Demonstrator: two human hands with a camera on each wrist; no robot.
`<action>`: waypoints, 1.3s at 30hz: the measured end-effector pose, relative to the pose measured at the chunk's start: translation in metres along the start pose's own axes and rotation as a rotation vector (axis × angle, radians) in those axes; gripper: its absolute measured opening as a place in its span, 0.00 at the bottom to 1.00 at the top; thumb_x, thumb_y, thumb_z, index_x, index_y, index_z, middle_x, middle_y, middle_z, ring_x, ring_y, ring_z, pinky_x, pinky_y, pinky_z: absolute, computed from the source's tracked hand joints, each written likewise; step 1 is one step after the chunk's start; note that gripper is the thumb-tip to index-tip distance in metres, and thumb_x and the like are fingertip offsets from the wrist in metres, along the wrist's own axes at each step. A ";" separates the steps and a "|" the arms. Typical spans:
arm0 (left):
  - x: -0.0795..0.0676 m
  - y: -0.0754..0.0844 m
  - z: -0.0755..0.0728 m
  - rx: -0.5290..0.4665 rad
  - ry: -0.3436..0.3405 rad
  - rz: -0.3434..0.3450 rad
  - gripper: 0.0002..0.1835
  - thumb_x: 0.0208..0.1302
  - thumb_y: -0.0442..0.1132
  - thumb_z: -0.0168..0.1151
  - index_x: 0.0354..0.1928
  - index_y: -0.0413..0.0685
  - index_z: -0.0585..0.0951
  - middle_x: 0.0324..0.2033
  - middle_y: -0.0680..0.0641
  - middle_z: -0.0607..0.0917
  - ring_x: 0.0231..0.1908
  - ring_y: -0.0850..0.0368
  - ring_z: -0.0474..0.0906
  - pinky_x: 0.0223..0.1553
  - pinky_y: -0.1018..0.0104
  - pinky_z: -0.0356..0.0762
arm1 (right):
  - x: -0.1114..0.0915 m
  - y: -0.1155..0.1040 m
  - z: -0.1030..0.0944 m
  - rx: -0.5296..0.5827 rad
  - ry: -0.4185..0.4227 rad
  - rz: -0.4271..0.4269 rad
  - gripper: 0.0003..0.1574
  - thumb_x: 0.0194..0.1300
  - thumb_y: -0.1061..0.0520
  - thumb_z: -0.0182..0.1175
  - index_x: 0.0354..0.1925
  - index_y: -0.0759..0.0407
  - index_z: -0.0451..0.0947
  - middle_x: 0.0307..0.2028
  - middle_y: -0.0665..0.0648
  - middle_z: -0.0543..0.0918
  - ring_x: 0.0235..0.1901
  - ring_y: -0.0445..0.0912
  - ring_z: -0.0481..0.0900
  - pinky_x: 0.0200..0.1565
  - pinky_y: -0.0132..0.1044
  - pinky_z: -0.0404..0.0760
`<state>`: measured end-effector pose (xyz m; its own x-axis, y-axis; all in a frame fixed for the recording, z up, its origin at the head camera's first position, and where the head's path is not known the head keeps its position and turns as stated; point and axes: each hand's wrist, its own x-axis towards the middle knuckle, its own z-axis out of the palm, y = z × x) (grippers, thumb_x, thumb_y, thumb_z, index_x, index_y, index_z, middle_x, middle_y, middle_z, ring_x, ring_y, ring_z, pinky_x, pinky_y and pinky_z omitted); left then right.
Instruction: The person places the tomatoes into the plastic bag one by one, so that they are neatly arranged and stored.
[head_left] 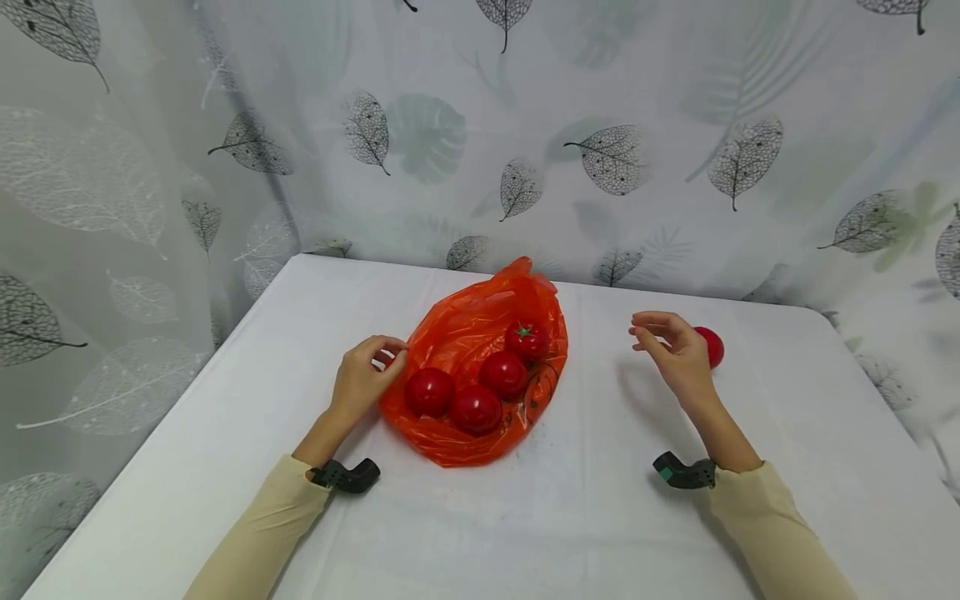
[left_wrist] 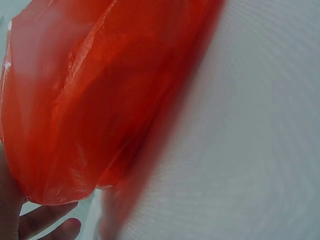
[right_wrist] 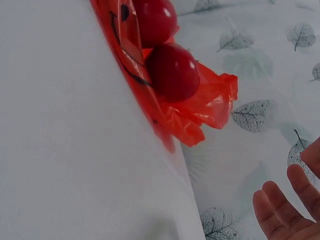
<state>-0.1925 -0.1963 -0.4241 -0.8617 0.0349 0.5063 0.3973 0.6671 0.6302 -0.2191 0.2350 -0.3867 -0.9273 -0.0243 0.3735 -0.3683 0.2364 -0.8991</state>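
Note:
An orange-red plastic bag [head_left: 457, 321] lies spread open on the table, with several red tomatoes [head_left: 477, 409] in it; one tomato [head_left: 527, 342] shows a green stem top. My left hand [head_left: 367, 375] pinches the bag's left edge between thumb and fingers. In the left wrist view the bag [left_wrist: 90, 100] covers part of that hand. To the right of the bag, my right hand [head_left: 682, 362] hovers above the table, fingers loosely bent and holding nothing. Another tomato [head_left: 714, 346] is partly hidden behind this hand. Printed black lines mark the bag's side in the right wrist view.
A white cloth covers the table [head_left: 570, 533]. Behind and to the left hangs a pale curtain [head_left: 480, 125] with a leaf print, close against the table's back edge. Each wrist wears a black camera mount [head_left: 348, 475].

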 end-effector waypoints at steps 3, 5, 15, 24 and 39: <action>-0.001 0.000 0.000 0.000 -0.008 -0.009 0.05 0.61 0.34 0.66 0.38 0.41 0.85 0.32 0.43 0.86 0.28 0.52 0.82 0.32 0.57 0.85 | -0.001 0.002 -0.007 0.005 0.023 -0.008 0.18 0.68 0.64 0.58 0.53 0.74 0.73 0.44 0.45 0.82 0.41 0.36 0.82 0.40 0.24 0.81; -0.001 0.000 0.000 0.003 -0.010 -0.013 0.05 0.61 0.34 0.66 0.39 0.41 0.85 0.32 0.43 0.86 0.28 0.51 0.82 0.32 0.56 0.85 | -0.001 0.003 -0.012 -0.019 0.038 -0.006 0.18 0.68 0.64 0.58 0.53 0.74 0.73 0.43 0.44 0.82 0.40 0.35 0.82 0.39 0.23 0.81; -0.002 0.002 -0.001 0.008 -0.008 -0.011 0.05 0.61 0.33 0.66 0.38 0.41 0.84 0.32 0.43 0.86 0.28 0.52 0.81 0.32 0.57 0.85 | -0.004 0.009 -0.035 -0.122 0.080 0.085 0.19 0.70 0.60 0.57 0.56 0.67 0.73 0.41 0.37 0.82 0.35 0.30 0.82 0.36 0.20 0.79; -0.001 0.001 0.000 0.011 -0.008 -0.008 0.05 0.61 0.33 0.66 0.39 0.42 0.84 0.32 0.44 0.86 0.29 0.52 0.82 0.32 0.57 0.85 | -0.005 0.010 -0.049 -0.157 0.175 0.103 0.19 0.69 0.55 0.58 0.56 0.58 0.77 0.45 0.39 0.81 0.43 0.31 0.80 0.44 0.15 0.75; -0.004 0.003 0.000 0.013 0.005 0.005 0.05 0.60 0.33 0.66 0.38 0.42 0.85 0.32 0.45 0.86 0.28 0.53 0.81 0.31 0.57 0.85 | -0.008 0.016 -0.065 -0.331 0.287 0.263 0.23 0.67 0.50 0.60 0.58 0.56 0.77 0.56 0.49 0.73 0.51 0.36 0.66 0.43 0.18 0.68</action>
<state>-0.1880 -0.1945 -0.4247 -0.8579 0.0344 0.5127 0.3975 0.6769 0.6195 -0.2133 0.3023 -0.3897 -0.9129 0.3344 0.2342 -0.0415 0.4945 -0.8682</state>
